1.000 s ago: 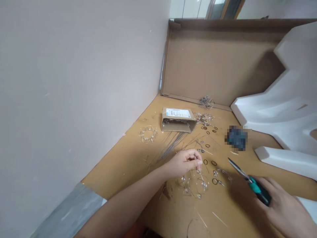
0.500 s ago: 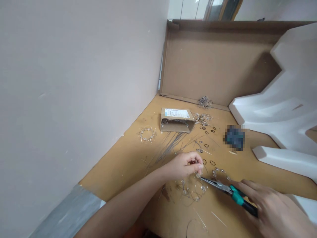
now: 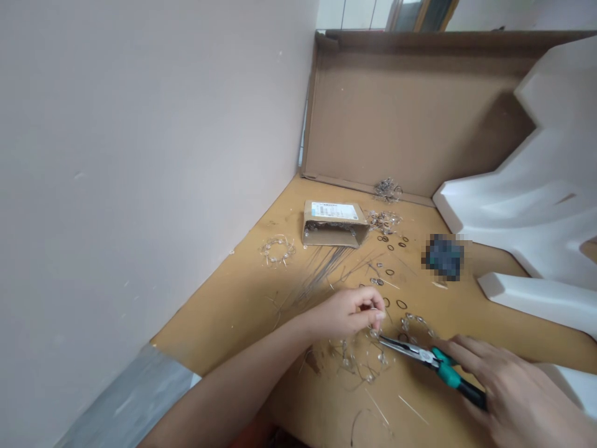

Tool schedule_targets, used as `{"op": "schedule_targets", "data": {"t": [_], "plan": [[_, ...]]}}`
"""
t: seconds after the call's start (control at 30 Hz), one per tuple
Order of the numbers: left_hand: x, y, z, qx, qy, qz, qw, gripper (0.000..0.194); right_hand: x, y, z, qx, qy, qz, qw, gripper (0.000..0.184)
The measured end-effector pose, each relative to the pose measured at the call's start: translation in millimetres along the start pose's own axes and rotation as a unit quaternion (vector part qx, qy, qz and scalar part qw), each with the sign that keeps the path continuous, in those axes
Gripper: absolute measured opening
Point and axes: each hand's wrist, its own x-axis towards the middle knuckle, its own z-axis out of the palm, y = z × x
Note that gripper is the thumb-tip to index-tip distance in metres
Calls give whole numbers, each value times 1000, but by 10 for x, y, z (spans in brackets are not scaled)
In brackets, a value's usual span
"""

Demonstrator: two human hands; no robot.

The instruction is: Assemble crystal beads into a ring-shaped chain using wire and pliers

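My left hand (image 3: 361, 311) pinches a beaded wire ring (image 3: 368, 376) at its top; the ring's clear beads and stray wire ends hang below my fingers. In my right hand (image 3: 508, 379) is a pair of needle-nose pliers (image 3: 448, 373) with green and black handles. The pliers' tips meet the ring just under my left fingertips; whether the jaws are closed on the wire is too small to tell. A second beaded ring (image 3: 417, 323) lies beside the pliers, partly behind my right hand.
An open cardboard box (image 3: 333, 214) with a label stands behind a bundle of thin wires (image 3: 321, 274). Another beaded ring (image 3: 278, 250) lies left of it. Small dark rings (image 3: 402, 304) are scattered about. White foam pieces (image 3: 513, 289) line the right; a wall (image 3: 163, 155) rises left.
Both hands stay almost in place, with the left pinching the ring and the pliers' tips against it. The view has shifted very slightly.
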Motion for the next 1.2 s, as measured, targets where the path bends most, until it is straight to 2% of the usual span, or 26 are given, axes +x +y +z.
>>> {"op": "schedule_targets", "data": {"t": [0.47,0.63,0.77,0.97,1.2], "plan": [[-11,0,-8,-5,-23,1,1000,4,24,20,4,72,-53,31,996,42],[-16,14,8,14,-17,-14,1000,6,6,19,10,86,-40,36,995,42],[-17,16,19,20,-16,-7,1000,6,-14,-2,47,102,-52,47,992,44],[-18,-8,19,26,-12,6,1000,5,-53,-57,117,154,-94,74,981,49],[-20,25,22,17,-9,4,1000,5,-69,-145,125,237,-110,80,962,55]]}}
